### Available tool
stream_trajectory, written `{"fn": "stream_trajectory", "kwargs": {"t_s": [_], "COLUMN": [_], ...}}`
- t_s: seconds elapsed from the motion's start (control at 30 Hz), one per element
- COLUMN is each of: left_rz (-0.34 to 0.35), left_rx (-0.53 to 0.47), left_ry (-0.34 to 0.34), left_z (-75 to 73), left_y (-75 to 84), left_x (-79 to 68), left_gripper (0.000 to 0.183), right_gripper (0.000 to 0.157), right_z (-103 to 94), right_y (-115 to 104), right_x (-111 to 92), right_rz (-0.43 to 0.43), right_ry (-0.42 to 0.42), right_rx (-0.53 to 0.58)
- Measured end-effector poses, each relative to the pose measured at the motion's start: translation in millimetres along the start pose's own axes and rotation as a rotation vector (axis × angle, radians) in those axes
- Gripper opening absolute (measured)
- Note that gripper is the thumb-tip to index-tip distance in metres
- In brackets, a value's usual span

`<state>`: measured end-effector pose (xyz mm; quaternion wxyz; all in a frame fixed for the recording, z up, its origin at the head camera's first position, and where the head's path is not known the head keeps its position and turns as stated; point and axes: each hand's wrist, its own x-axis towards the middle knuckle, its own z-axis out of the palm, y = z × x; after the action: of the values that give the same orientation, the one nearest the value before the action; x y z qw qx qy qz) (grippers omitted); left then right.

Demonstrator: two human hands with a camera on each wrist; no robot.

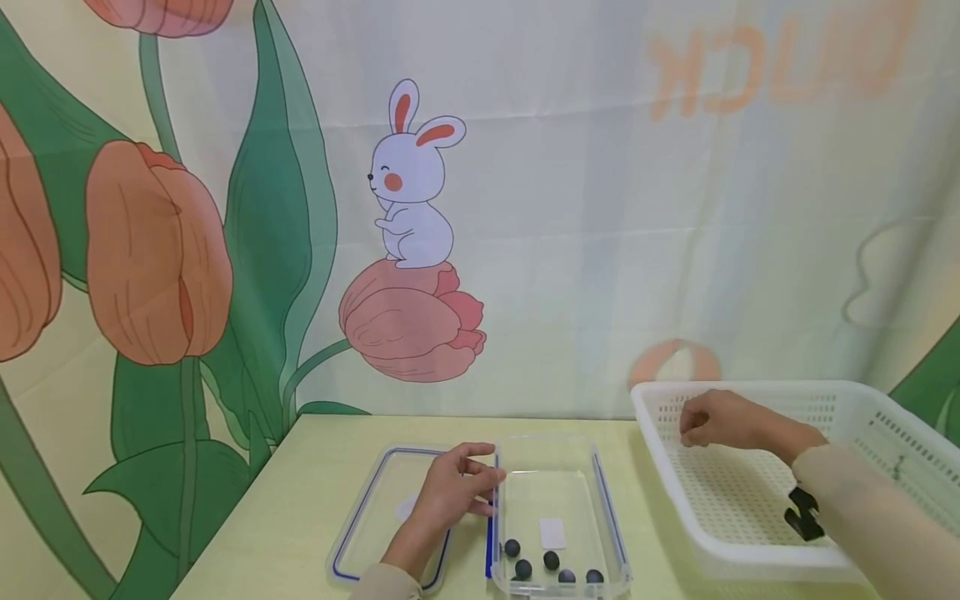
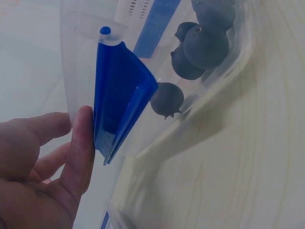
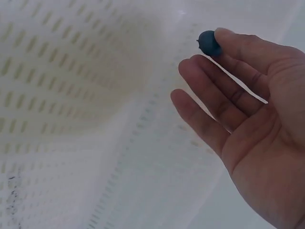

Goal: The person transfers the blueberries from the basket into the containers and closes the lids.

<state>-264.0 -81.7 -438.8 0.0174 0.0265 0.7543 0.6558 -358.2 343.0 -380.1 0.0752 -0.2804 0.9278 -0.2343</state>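
A clear plastic container (image 1: pixel 555 492) with blue clip flaps stands on the table, several blueberries (image 1: pixel 551 561) gathered at its near end. My left hand (image 1: pixel 457 487) rests its fingertips against the container's left side, by the blue flap (image 2: pixel 119 90). In the left wrist view its fingers are fairly straight and touch the wall. Over the white plastic basket (image 1: pixel 678 500), my right hand (image 1: pixel 723 419) pinches a single blueberry (image 3: pixel 208 44) between thumb and index finger. Its other fingers are spread, as the right wrist view shows.
The container's lid (image 1: pixel 360 517), with a blue seal, lies flat left of the container, partly under my left forearm. A small white square (image 1: pixel 552 533) shows at the container's bottom. A black strap (image 1: pixel 804 514) is on the right wrist. A printed curtain (image 1: pixel 562 208) hangs behind the table.
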Motion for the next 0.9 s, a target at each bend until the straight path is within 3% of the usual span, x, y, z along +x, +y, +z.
{"fn": "stream_trajectory", "kwargs": {"t_s": [0.43, 0.9], "left_rz": [0.005, 0.018], "left_rx": [0.005, -0.002], "left_ry": [0.005, -0.001], "left_z": [1.2, 0.8], "left_y": [0.3, 0.8], "left_x": [-0.1, -1.2], "left_gripper": [0.051, 0.051], "right_gripper": [0.014, 0.017], "right_z": [-27.9, -24.5], "right_y": [-58, -116], "right_x": [-11, -30], "right_rz": [-0.082, -0.174], "right_ry": [0.175, 0.292], "right_rx": [0.044, 0.117]}}
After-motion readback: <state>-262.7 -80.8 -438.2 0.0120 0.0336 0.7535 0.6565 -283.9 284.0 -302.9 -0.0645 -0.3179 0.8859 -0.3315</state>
